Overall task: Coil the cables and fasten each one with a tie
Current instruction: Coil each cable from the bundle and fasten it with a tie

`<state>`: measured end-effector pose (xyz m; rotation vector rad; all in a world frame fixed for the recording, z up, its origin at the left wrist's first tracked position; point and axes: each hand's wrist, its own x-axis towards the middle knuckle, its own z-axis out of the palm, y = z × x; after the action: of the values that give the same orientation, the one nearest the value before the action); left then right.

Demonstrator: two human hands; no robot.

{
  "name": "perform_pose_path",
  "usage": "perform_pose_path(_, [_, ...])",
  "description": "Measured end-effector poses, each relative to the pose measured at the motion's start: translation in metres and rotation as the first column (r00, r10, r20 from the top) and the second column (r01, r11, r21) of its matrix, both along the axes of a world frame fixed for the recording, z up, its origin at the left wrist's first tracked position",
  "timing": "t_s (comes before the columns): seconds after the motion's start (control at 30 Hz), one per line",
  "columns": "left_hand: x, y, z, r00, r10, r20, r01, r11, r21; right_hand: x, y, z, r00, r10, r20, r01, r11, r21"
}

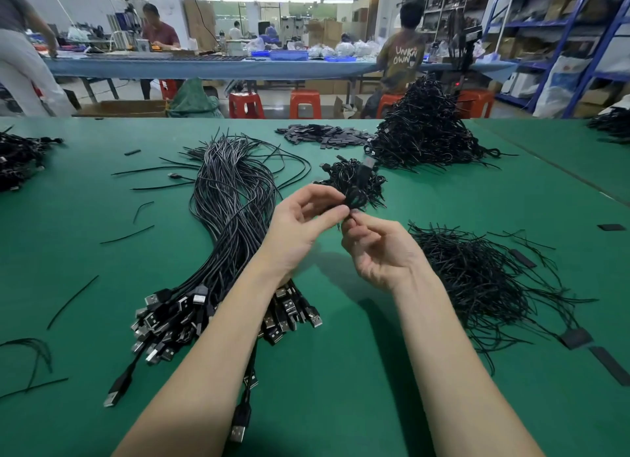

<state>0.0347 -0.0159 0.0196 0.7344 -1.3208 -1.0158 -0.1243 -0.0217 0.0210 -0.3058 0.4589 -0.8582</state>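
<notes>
I see a matte green table mat (pixel 341 371), with glossy black uncoiled cables (pixel 231 197) in a long sheaf at left. Small coiled cable (pixel 356 192) is up above the mat centre. Left hand (pixel 303 224) pinches the coil; right hand (pixel 378 252) fingers curl, pinching a thin wire tie (pixel 341 223) at its base.

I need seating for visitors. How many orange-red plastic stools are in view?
4, in a row beyond the green table: stool one, stool two, stool three under the seated person, stool four. Others may be hidden.
</notes>
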Motion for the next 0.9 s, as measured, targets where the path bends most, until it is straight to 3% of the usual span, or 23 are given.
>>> perform_pose_path(0.03, [0.000,0.000,-0.001,0.991,0.056,0.118,-0.047,0.996,-0.078,0.002,0.001,-0.001,0.997,0.012,0.079,-0.020,0.995,0.095])
perform_pose_path(0.07, [0.000,-0.001,-0.002,0.974,0.114,0.198,-0.092,0.989,-0.119,0.005,0.003,-0.002,0.998,0.008,0.061,-0.015,0.994,0.112])
perform_pose_path(0.1, [0.000,-0.001,-0.003,0.962,0.163,0.220,-0.140,0.983,-0.119,0.010,0.004,-0.002,0.998,-0.018,-0.055,0.021,0.999,0.050])
perform_pose_path(0.17, [0.002,-0.002,-0.003,0.972,0.209,0.110,-0.214,0.976,0.041,0.017,0.004,0.001,0.882,-0.212,-0.421,0.103,0.958,-0.266])
perform_pose_path(0.23, [0.004,-0.003,0.000,0.974,0.187,-0.125,-0.147,0.949,0.279,0.017,0.003,0.003,0.608,-0.523,-0.597,0.031,0.767,-0.641])
perform_pose_path(0.27, [0.005,-0.004,0.001,0.963,0.183,-0.196,-0.105,0.930,0.351,0.016,0.003,0.003,0.469,-0.670,-0.575,-0.059,0.625,-0.778])
perform_pose_path(0.33, [0.007,-0.006,0.001,0.959,0.166,-0.229,-0.059,0.909,0.412,0.012,0.002,0.003,0.257,-0.869,-0.424,-0.272,0.356,-0.894])
perform_pose_path(0.4, [0.006,-0.006,-0.001,0.963,0.129,-0.235,-0.018,0.906,0.422,0.010,0.002,0.003,0.145,-0.936,-0.320,-0.371,0.249,-0.895])
perform_pose_path(0.47, [0.005,-0.006,-0.002,0.964,0.104,-0.246,0.009,0.907,0.420,0.012,0.001,0.001,0.079,-0.952,-0.294,-0.382,0.244,-0.891])
perform_pose_path(0.53, [0.006,-0.006,-0.002,0.962,0.086,-0.257,0.025,0.916,0.400,0.017,-0.001,-0.004,0.165,-0.909,-0.382,-0.243,0.338,-0.909])
perform_pose_path(0.57, [0.006,-0.007,-0.002,0.962,0.069,-0.264,0.038,0.924,0.381,0.019,-0.002,-0.004,0.305,-0.825,-0.476,-0.069,0.479,-0.875])
perform_pose_path(0.6, [0.007,-0.007,-0.002,0.964,0.051,-0.262,0.048,0.932,0.360,0.020,-0.003,-0.001,0.522,-0.660,-0.540,0.123,0.684,-0.719])
perform_pose_path(0.63, [0.007,-0.006,-0.002,0.966,0.037,-0.254,0.055,0.937,0.345,0.021,-0.002,0.003,0.762,-0.429,-0.485,0.212,0.873,-0.439])
perform_pose_path(0.67, [0.007,-0.006,-0.002,0.969,0.028,-0.244,0.058,0.939,0.338,0.020,0.000,0.006,0.905,-0.249,-0.345,0.198,0.964,-0.177])
perform_pose_path(0.7, [0.006,-0.006,-0.002,0.972,0.027,-0.233,0.056,0.938,0.341,0.018,0.001,0.005,0.952,-0.180,-0.247,0.170,0.984,-0.059])
perform_pose_path(0.73, [0.006,-0.006,-0.002,0.974,0.035,-0.226,0.048,0.934,0.354,0.018,0.002,0.003,0.949,-0.174,-0.265,0.158,0.984,-0.080])
perform_pose_path(0.8, [0.007,-0.007,-0.003,0.970,0.068,-0.233,0.030,0.919,0.394,0.019,0.001,-0.001,0.811,-0.341,-0.476,0.133,0.899,-0.417])
perform_pose_path(0.87, [0.009,-0.008,-0.002,0.956,0.089,-0.281,0.042,0.903,0.429,0.017,0.003,-0.003,0.550,-0.624,-0.555,-0.024,0.653,-0.757])
perform_pose_path(0.9, [0.010,-0.009,-0.002,0.947,0.090,-0.307,0.057,0.897,0.438,0.015,0.003,-0.004,0.418,-0.731,-0.539,-0.140,0.534,-0.834])
